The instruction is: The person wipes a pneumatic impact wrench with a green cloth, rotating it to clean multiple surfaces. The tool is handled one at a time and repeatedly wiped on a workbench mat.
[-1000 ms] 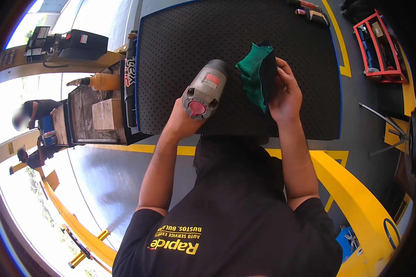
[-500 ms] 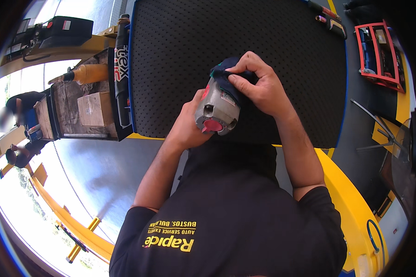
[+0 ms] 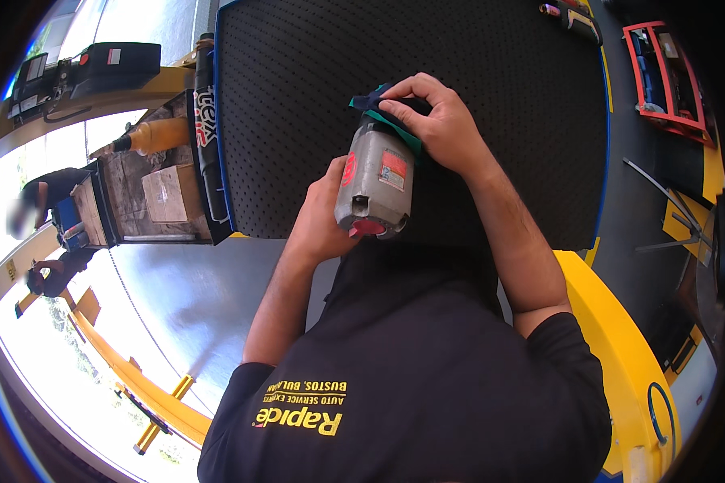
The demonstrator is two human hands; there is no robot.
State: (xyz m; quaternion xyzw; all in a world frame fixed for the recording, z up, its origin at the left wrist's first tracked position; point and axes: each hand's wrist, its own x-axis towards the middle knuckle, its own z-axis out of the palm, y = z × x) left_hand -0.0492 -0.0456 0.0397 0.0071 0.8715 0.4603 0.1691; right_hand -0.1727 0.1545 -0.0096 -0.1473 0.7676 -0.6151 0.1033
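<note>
A grey impact wrench [image 3: 375,181] with a red part at its rear end is held up in front of my chest, over the black dimpled mat. My left hand [image 3: 321,216] grips it from the left and beneath; most of those fingers are hidden behind its body. My right hand [image 3: 441,125] pinches a dark blue and green cloth [image 3: 370,103] between thumb and fingers. The cloth lies against the far end of the wrench and covers part of it.
The black mat [image 3: 298,72] has a blue edge. A cart [image 3: 129,193] at left carries an amber bottle [image 3: 155,137] and a cardboard box [image 3: 169,195]. Another tool [image 3: 582,26] lies far right, beyond it a red tool tray [image 3: 673,80]. Two people are at far left.
The wrench has turned in my left hand, bringing a red and white label into view. My right hand and the cloth have shifted slightly away and left; more green cloth shows.
</note>
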